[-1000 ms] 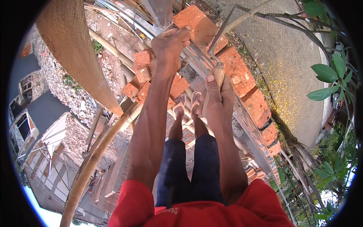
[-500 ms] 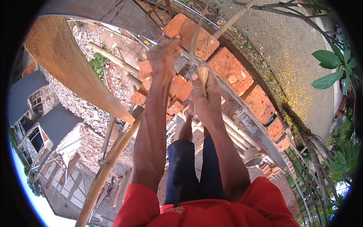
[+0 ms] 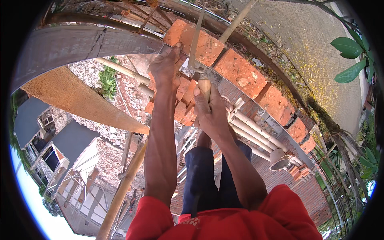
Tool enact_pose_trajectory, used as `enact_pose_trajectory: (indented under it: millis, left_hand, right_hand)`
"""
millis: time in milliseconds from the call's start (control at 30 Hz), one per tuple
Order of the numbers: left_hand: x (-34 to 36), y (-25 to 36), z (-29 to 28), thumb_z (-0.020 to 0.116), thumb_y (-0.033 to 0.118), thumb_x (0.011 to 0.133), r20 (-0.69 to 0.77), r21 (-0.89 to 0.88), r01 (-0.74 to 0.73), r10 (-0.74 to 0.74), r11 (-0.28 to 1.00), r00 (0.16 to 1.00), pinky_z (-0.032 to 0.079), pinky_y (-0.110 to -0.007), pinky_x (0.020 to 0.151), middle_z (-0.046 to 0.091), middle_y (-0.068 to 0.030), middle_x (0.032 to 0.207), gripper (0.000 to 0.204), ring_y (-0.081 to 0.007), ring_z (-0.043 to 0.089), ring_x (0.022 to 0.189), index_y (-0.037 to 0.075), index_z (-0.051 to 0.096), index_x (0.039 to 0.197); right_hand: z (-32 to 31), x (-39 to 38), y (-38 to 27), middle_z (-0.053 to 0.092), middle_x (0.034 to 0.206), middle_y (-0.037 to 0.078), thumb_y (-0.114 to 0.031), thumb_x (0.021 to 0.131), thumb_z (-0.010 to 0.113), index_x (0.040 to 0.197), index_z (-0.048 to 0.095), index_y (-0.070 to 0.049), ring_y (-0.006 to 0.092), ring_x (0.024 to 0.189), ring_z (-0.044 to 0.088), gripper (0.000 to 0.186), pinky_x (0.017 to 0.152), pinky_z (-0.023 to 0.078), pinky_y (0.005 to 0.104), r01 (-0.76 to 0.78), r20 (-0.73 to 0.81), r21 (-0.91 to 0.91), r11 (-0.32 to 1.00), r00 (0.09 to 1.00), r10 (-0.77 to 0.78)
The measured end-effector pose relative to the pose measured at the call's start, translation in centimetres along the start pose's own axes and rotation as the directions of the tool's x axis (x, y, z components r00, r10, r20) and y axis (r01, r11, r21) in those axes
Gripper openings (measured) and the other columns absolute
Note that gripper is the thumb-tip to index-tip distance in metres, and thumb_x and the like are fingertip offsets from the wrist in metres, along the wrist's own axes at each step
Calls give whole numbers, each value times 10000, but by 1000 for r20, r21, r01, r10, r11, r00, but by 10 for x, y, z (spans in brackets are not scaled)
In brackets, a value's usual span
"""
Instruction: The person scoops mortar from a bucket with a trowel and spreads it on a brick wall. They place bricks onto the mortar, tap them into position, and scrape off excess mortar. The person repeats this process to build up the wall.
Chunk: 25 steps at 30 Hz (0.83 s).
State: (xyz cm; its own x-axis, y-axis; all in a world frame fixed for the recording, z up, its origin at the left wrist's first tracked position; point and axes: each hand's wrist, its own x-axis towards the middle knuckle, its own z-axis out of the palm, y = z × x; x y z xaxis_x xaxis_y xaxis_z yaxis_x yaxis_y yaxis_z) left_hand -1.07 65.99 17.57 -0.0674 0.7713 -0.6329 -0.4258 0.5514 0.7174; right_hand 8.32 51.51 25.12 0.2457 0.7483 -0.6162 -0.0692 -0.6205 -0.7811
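A row of orange-red bricks point(image 3: 241, 73) forms the top course of a wall running from upper middle to right. My left hand point(image 3: 165, 67) is closed at the near edge of the end brick point(image 3: 194, 39), a fingertip touching it; the other fingers are partly hidden. My right hand point(image 3: 212, 114) wraps round the wooden handle of a trowel point(image 3: 205, 89). Its blade, seen nearly edge-on, points away from me and crosses over the end brick. Below my hands lie several loose bricks point(image 3: 185, 90), partly covered by my left forearm.
A broad wooden board point(image 3: 86, 98) and a grey panel point(image 3: 84, 44) slant in from the left. Bamboo poles point(image 3: 122, 192) stand at lower left. More poles point(image 3: 256, 134) and a bucket point(image 3: 279, 158) are below right. Beyond the wall runs a paved path point(image 3: 304, 52); rubble lies far below.
The trowel and my right hand have shifted slightly left and toward me. My left hand stays at the end brick. The view has tilted, showing more of the grey panel.
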Motion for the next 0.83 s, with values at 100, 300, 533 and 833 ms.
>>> enact_pose_trajectory:
  millis: [100,300,533,833]
  left_hand:
    - [3,-1,-2,771,23,912,-5,36,13,-13,999,1000,593,-261,648,741,-97,898,164,-145,682,716,-67,735,1044]
    - [2,2,2,833,74,870,-76,114,-12,21,993,997,589,-218,617,739,-75,859,205,-127,685,678,-34,729,1010]
    - [-23,-10,10,844,214,888,-177,373,-118,195,921,965,603,-281,685,727,-113,945,430,-183,701,769,-41,624,1155]
    - [-89,-36,49,784,553,874,681,702,-547,205,-456,703,262,-537,1240,329,-288,1620,1060,-453,305,1517,-43,266,1581]
  right_hand:
    - [1,-14,2,637,770,166,-390,1065,562,1169,516,45,267,633,643,449,582,486,399,222,-103,60,973,971,-215]
    - [-17,-22,6,576,790,62,-438,1062,561,1171,521,-2,114,600,563,451,537,468,294,44,27,242,969,998,-53]
    - [-93,-35,-12,659,848,176,-384,1057,544,1235,529,44,313,777,661,464,733,509,434,129,47,96,987,990,-134]
    - [-219,94,-31,649,1024,249,-384,996,681,1345,538,-64,266,903,665,495,894,493,496,387,124,-570,725,913,-389]
